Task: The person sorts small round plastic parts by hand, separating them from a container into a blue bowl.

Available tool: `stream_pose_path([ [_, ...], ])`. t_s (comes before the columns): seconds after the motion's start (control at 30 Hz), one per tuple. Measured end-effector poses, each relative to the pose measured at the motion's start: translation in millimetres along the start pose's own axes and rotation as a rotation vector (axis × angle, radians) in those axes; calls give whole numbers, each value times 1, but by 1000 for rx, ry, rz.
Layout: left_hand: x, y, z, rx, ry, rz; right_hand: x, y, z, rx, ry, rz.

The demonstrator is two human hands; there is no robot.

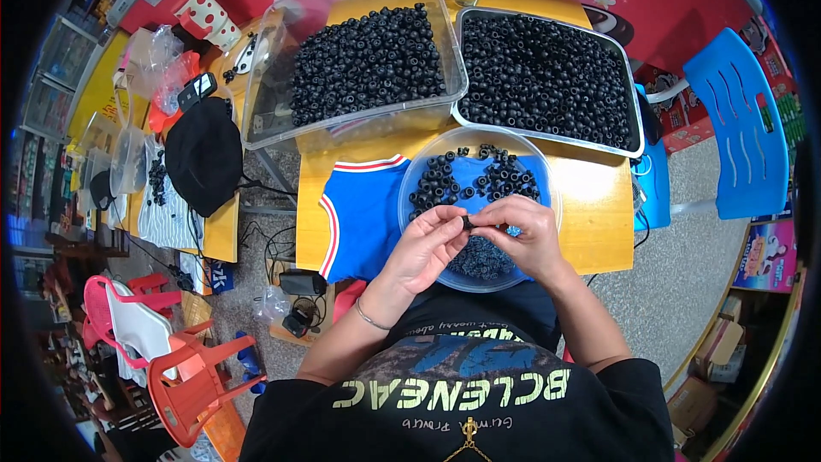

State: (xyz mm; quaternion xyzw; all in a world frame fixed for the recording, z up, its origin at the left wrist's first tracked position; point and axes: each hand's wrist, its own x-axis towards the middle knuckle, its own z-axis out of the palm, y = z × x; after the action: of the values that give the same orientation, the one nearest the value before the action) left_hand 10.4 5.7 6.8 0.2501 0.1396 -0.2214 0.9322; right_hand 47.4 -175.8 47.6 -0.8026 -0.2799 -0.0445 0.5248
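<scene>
Over a round clear plastic bowl (556, 197), my two hands meet at a small black part (467, 222). My left hand (428, 250) pinches it from the left, and my right hand (523, 235) closes on it from the other side. A small light-blue piece (513, 230) shows at the right fingers; how it is held I cannot make out. The bowl's far side has loose black ring-shaped parts (506, 181). Its near side carries a heap of small dark bluish pieces (481, 260), partly hidden by my hands.
Beyond the bowl stand a large clear bin (274, 124) and a metal-rimmed tray (547, 130), both full of black parts. A blue garment (355, 214) lies on the yellow table (599, 248). Left are a black cap (203, 156) and a red stool (184, 385); right, a blue chair (740, 120).
</scene>
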Motion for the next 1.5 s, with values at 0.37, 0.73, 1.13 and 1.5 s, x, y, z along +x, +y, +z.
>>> stream_pose_path([
  [0.37, -1, -1, -5, 34, 5, 12, -3, -7, 0, -16, -25, 44],
  [0.73, -8, 26, 7, 482, -105, -39, -2, -16, -6, 14, -320, 24],
  [1.13, -10, 53, 34, 746, -174, 96, -7, -17, 2, 58, -150, 24],
  [1.5, 15, 104, 70, 1940, 110, 1315, 23, 27, 4, -522, -122, 112],
])
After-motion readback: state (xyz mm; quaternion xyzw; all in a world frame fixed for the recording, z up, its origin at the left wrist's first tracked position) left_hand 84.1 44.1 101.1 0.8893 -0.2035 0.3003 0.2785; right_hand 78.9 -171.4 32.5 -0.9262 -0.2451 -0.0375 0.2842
